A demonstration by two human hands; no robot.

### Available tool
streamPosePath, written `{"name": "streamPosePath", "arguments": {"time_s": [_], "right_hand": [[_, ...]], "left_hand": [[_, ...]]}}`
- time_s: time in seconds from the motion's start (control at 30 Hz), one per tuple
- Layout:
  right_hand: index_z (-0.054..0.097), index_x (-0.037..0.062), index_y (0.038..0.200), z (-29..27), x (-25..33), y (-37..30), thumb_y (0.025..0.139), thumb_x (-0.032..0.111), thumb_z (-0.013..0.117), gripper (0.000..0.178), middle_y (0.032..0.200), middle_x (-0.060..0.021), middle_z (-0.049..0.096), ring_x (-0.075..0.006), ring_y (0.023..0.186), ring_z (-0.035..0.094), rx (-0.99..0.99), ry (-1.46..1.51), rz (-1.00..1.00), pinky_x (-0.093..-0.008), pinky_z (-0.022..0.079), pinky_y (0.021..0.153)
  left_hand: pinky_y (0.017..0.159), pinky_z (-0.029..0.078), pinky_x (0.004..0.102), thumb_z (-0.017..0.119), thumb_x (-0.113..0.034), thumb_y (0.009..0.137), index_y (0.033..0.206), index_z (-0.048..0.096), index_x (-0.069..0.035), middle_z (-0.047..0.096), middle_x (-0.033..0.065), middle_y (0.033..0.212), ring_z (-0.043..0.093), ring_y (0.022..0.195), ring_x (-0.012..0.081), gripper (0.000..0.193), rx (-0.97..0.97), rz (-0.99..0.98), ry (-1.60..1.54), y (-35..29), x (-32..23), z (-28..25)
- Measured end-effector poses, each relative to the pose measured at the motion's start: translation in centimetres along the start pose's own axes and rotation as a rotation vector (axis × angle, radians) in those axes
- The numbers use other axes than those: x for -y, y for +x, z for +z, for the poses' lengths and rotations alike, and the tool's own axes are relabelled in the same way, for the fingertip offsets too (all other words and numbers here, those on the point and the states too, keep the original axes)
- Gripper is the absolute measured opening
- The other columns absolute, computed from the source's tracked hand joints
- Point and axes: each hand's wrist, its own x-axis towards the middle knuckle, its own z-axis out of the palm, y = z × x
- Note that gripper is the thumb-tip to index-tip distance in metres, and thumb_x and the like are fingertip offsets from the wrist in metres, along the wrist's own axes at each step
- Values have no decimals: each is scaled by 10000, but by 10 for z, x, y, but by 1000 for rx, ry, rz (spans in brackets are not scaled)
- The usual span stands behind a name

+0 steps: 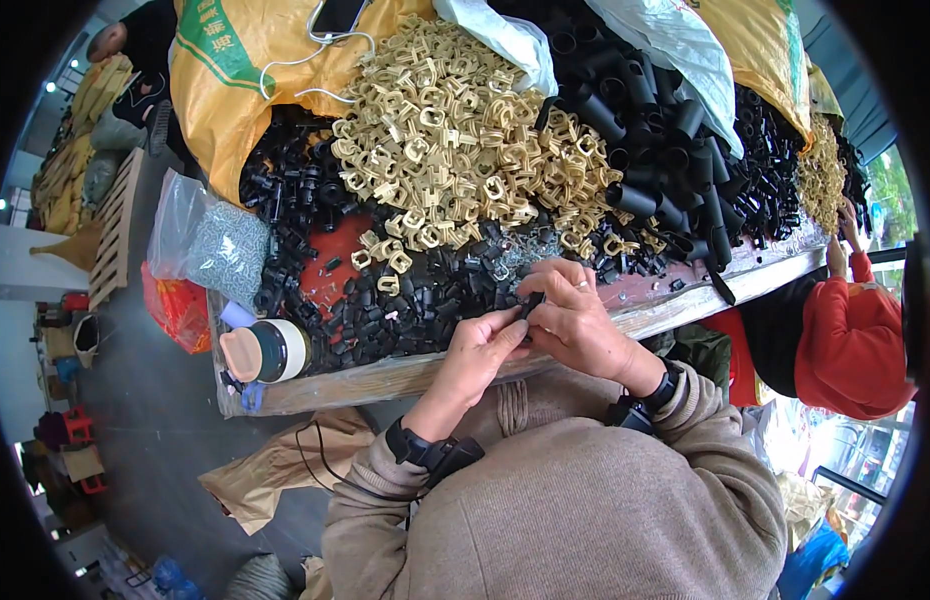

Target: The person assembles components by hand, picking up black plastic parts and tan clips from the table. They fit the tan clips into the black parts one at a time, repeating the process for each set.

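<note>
Fingertips of the left hand (473, 350) and right hand (585, 322), nearly closed, pinch a small black plastic piece (531, 304) between them, touching both, its long axis too hidden to tell.

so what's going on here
A person in a beige sweater stands or sits at a workbench, pinching a small black part between the left hand and right hand. Its exact shape is hidden by the fingers. Loose small black pieces lie nearby, with gold-coloured parts heaped behind them and black tubes to the right. Someone in red is farther right.
</note>
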Motion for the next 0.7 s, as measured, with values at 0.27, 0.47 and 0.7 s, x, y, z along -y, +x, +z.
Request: {"name": "streamPosePath", "arguments": {"time_s": [0.27,0.47,0.7], "right_hand": [[538,59,610,2,-2,-3,524,58,635,129,935,-45,504,-236,936,436,50,51,81,-363,309,767],[559,54,662,3,-8,-1,568,43,630,118,895,-41,509,-246,896,455,-68,130,51,-361,335,756],[564,27,773,-24,-53,-36,648,34,598,129,818,-87,522,-258,765,510,-186,-146,284,-327,401,663]], "left_hand": [[735,480,260,507,-136,833,1072,482,43,547,85,981,558,829,141,300,47,-68,-58,2,4,-4],[723,487,252,533,-105,810,1035,504,26,564,111,961,580,824,181,262,2,-77,-204,3,3,-16],[695,476,220,556,-103,796,990,526,14,582,115,921,584,806,184,228,-28,10,-334,0,-5,-34]]}}
